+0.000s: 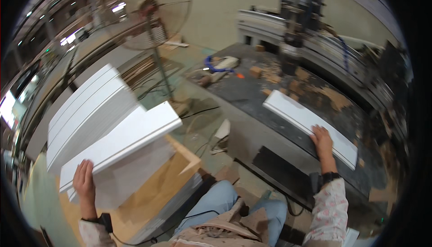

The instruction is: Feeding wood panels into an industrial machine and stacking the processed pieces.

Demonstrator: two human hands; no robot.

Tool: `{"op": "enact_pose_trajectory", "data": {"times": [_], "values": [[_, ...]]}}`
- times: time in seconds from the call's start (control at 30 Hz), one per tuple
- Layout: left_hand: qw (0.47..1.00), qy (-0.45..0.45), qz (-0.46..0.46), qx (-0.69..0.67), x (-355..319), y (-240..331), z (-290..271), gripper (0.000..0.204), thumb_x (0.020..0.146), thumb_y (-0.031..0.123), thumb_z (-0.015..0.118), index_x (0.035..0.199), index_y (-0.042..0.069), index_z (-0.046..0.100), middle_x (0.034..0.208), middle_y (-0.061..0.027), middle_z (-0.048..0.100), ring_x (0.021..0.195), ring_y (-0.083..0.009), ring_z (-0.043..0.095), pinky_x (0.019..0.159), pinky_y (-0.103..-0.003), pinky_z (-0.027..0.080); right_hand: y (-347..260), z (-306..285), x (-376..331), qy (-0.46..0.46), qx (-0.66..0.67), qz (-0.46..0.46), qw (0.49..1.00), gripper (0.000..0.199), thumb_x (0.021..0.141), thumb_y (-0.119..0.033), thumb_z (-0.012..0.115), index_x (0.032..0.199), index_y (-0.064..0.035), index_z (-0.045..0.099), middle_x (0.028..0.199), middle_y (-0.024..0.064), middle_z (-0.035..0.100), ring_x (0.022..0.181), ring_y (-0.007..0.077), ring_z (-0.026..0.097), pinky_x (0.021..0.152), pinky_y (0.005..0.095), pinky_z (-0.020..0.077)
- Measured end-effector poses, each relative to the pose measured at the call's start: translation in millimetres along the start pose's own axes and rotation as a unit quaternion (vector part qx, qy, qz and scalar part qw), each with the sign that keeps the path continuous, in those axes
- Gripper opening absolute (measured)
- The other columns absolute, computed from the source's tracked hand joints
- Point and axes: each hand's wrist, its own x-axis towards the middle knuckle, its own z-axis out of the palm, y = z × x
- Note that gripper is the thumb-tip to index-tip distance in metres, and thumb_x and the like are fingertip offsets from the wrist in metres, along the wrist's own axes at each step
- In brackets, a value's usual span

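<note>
Left hand (84,180) grips the near end of a long white flat board with a pale wood edge (121,143), fingers curled over its top face, board lifted and tilted up to the right. Under it sits a stack of white flat panels (85,112) on a brown wooden pallet base (162,179). Right hand (322,140) lies flat, fingers spread, on the near end of a 2nd long white board (308,123); not closed around it, just pressing on top. That board rests on the dark machine tabletop (252,89) littered with wood offcuts (270,74), running away to the upper left. The 2 boards are well apart. Standing metal fan (150,11) between them, further back. Router head of the machine (294,26) hangs above the tabletop. Blue hose (216,65) lies near the far edge. Person's blue trousers (225,202) at bottom centre.
</note>
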Motion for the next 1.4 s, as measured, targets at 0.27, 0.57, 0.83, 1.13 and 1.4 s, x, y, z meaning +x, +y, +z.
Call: {"op": "enact_pose_trajectory", "data": {"times": [0.27, 0.57, 0.83, 1.13, 1.4], "values": [[0.986, -0.115, -0.119, 0.017, -9, 10, 20, 0.041, 0.084, 0.017, 0.066, 0.124, 0.010, 0.061, 0.120, -0.0113, 0.063, 0.112, -0.0316, 0.060, 0.093, -0.042, 0.050, 1, -4, -1, -0.025, 0.021, 0.066, 0.997, 0.038, 0.087, -0.016, 0.066, 0.124, -0.0086, 0.063, 0.132, 0.0142, 0.058, 0.127, 0.0371, 0.049, 0.105, 0.0415, 0.0408], [0.977, -0.122, -0.176, -0.007, -46, -27, 23, 0.047, 0.081, 0.030, 0.070, 0.123, 0.009, 0.060, 0.121, -0.0095, 0.061, 0.116, -0.0319, 0.058, 0.094, -0.042, 0.050, 5, 8, -5, -0.016, 0.057, 0.086, 0.995, 0.043, 0.084, -0.013, 0.070, 0.125, -0.0065, 0.061, 0.132, 0.0163, 0.058, 0.126, 0.0388, 0.049, 0.105, 0.0425, 0.0406], [0.992, 0.049, -0.084, -0.085, 11, 46, 66, 0.033, 0.084, 0.002, 0.065, 0.117, 0.003, 0.063, 0.118, -0.0153, 0.062, 0.118, -0.0385, 0.055, 0.103, -0.049, 0.043, 14, 11, 1, -0.011, 0.024, 0.023, 0.999, 0.044, 0.081, -0.022, 0.069, 0.120, -0.0035, 0.060, 0.121, 0.0173, 0.062, 0.115, 0.0377, 0.055, 0.103, 0.0461, 0.0397], [0.780, 0.030, 0.296, -0.551, 224, 446, 80, 0.055, 0.072, 0.013, 0.076, 0.123, 0.007, 0.059, 0.126, -0.0113, 0.056, 0.124, -0.0357, 0.049, 0.105, -0.053, 0.037, 2, -5, -19, 0.009, -0.050, 0.141, 0.989, 0.047, 0.085, -0.043, 0.065, 0.124, -0.0176, 0.061, 0.134, 0.0022, 0.058, 0.130, 0.0328, 0.047, 0.105, 0.0591, 0.0334], [0.806, -0.084, 0.347, -0.471, 271, 595, 91, 0.095, 0.068, 0.046, 0.081, 0.144, 0.009, 0.039, 0.149, -0.0113, 0.038, 0.142, -0.0322, 0.029, 0.116, -0.053, 0.020, 11, -24, -40, 0.008, -0.046, 0.163, 0.986, 0.048, 0.085, -0.043, 0.065, 0.126, -0.0190, 0.061, 0.135, 0.0013, 0.058, 0.131, 0.0305, 0.046, 0.106, 0.0586, 0.0325]]}}
